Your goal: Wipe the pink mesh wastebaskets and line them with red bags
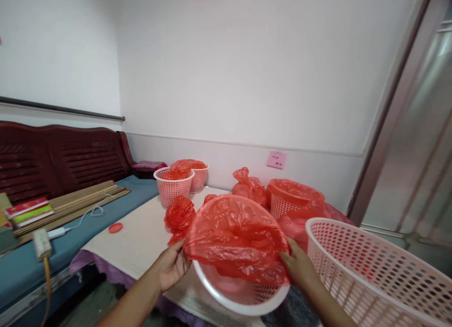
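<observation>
A red plastic bag [236,244] is stretched over the far part of the rim of a pale pink perforated basket [259,309], which tilts toward me. The near part of the white rim is bare. At the left side, my left hand [174,266] has its fingers closed on the bag's edge, partly hidden behind it. On the opposite side, my right hand [300,265] pinches the bag with the thumb on top. A crumpled red bag [179,215] lies on the table just beyond my left hand.
Two small baskets [173,190] with red bags stand at the back left. Behind the held basket are a tied red bag [249,189] and a lined basket [286,207]. A large pink basket [367,270] fills the right front. A red disc [116,227] lies on the cloth-covered table [136,242].
</observation>
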Available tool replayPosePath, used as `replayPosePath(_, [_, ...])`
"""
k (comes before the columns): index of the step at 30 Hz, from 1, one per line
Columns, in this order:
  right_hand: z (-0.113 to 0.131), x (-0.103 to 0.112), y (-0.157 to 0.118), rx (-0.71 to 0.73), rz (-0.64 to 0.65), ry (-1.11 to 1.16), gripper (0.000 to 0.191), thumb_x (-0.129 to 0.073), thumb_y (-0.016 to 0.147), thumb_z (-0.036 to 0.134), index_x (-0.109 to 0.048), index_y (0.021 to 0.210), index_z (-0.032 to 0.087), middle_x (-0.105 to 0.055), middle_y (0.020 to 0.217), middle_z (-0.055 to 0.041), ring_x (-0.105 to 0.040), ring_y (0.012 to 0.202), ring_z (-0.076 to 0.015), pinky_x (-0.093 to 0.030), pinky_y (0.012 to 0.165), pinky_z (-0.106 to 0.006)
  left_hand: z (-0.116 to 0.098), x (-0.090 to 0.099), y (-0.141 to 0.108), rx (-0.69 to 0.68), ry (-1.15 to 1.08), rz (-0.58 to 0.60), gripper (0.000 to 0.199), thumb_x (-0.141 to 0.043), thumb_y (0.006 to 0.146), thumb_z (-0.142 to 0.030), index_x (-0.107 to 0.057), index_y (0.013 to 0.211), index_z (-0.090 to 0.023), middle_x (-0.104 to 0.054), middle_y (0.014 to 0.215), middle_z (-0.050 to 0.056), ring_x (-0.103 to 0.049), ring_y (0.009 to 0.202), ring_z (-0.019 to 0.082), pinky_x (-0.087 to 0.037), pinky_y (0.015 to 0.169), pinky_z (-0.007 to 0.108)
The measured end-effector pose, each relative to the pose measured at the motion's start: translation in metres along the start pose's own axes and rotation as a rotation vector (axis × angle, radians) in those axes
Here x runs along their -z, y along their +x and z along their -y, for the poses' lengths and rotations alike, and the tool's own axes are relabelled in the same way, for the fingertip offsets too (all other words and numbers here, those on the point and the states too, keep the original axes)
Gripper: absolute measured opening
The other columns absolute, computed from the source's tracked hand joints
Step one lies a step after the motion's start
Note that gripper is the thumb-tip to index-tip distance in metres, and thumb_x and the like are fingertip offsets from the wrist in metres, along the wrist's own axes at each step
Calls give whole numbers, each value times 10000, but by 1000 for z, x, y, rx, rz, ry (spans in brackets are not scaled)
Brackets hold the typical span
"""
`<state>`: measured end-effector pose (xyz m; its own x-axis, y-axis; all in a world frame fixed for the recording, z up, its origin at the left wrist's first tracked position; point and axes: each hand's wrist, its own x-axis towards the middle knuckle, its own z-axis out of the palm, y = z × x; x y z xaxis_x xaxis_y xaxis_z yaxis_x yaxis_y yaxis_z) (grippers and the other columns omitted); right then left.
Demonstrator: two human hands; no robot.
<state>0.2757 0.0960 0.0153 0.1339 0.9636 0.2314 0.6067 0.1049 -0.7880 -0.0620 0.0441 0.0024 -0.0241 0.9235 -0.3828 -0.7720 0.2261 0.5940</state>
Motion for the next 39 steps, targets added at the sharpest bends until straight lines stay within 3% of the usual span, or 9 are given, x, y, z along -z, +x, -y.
replayPosePath(6, [-1,-4,9,-23,-16,108,382,-495,627,327,-604,962,179,-708,981,-106,-649,928,-279,-475,833,-370,23,8,14,-2,-63,-7,130,-492,899,-94,-588,812,-93,-686,596,46,-625,462,106,-534,480,201])
replayPosePath(12, [-2,-6,11,-84,-39,248,244,-559,640,331,-600,843,200,-713,879,-79,-666,825,-246,-507,701,-316,22,4,0,13,-111,19,163,-487,919,-137,-592,801,-97,-681,614,40,-633,493,97,-549,528,203])
replayPosePath(15, [-2,-9,8,-140,-17,320,213,-569,682,351,-576,835,202,-676,692,-30,-626,570,-189,-468,501,-279,15,-2,-9,43,-127,50,257,-452,946,-208,-585,758,-94,-647,588,35,-638,526,96,-554,559,212])
replayPosePath(19, [-2,-18,7,-208,23,404,184,-534,757,374,-523,843,211,-515,464,67,-403,305,-111,-297,314,-240,5,-9,-8,14,-84,42,290,-492,930,-310,-596,773,-90,-648,626,39,-629,532,106,-549,536,230])
replayPosePath(29, [4,-26,15,-268,24,522,176,-569,787,358,-517,859,205,-503,448,76,-421,306,-96,-325,305,-210,-9,-35,31,-70,121,-105,247,-619,857,-354,-581,780,-122,-590,674,-14,-571,553,83,-486,477,199])
replayPosePath(36, [1,-27,15,-296,15,574,219,-609,748,382,-522,845,205,-488,469,83,-439,341,-93,-351,326,-206,-16,-46,51,-64,156,-84,100,-588,880,-225,-592,888,-126,-577,749,-27,-517,545,58,-461,474,186])
replayPosePath(39, [1,-27,15,-295,33,580,209,-602,755,392,-509,796,209,-475,439,82,-430,339,-92,-339,330,-201,-18,-45,56,-68,154,-87,138,-586,884,-255,-595,941,-130,-596,798,-11,-542,582,70,-478,498,202])
